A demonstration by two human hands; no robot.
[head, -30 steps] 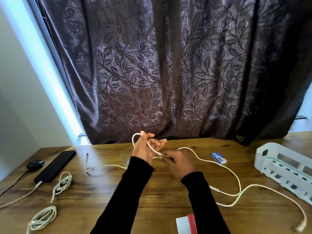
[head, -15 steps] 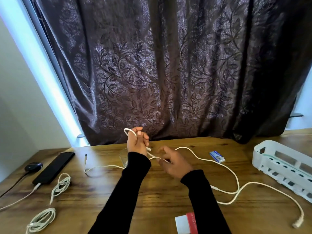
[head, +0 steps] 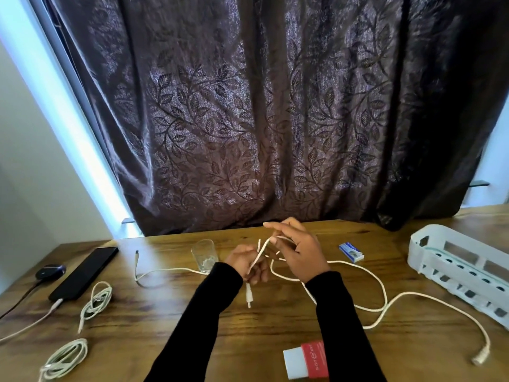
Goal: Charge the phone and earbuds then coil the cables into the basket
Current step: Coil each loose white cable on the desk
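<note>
Two hands work a white cable (head: 355, 268) over the middle of the table (head: 275, 321) in the head view: the left hand (head: 248, 264) has its fingers curled round a stretch just above the dangling plug, while the right hand (head: 298, 250), at its 2 o'clock, pinches a raised loop. Coiling is under way, I judge; two bundles lie at 8 o'clock, the phone (head: 84, 272) and earbuds case (head: 51, 271) sit plugged in at 9 o'clock. Next, the long slack trailing to 4 o'clock needs gathering, loop over loop, for the basket (head: 462, 267) at 3 o'clock.
</note>
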